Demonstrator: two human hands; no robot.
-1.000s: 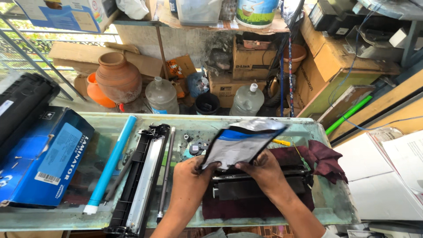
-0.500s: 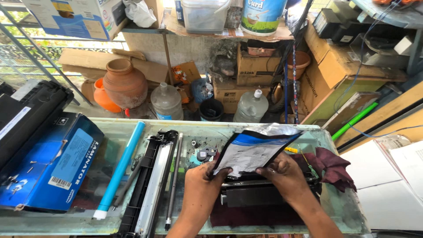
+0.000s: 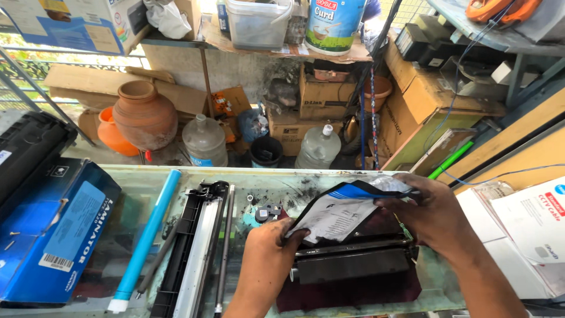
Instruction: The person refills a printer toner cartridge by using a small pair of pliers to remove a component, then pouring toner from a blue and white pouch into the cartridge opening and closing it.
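Both my hands hold a flat foil pouch [image 3: 341,212], blue and white on its face and black at the edges, tilted over a black toner cartridge part [image 3: 353,262]. My left hand [image 3: 268,253] grips the pouch's lower left corner. My right hand [image 3: 432,215] pinches its upper right end. The cartridge part lies on a dark maroon cloth [image 3: 353,291] on the glass table [image 3: 265,179]. Left of my hands lie another open cartridge frame [image 3: 191,253], a thin metal rod [image 3: 223,247] and a light blue drum roller [image 3: 144,241].
A blue carton [image 3: 50,235] and a black printer unit [image 3: 26,147] sit at the table's left. White papers [image 3: 529,229] lie at the right. Beyond the table stand a clay pot [image 3: 144,115], plastic water bottles [image 3: 203,141], cardboard boxes [image 3: 326,97] and cluttered shelves.
The view has shifted so the table sits lower and my hands further right. My right hand has moved up to the pouch's top right end; the pouch now lies flatter.
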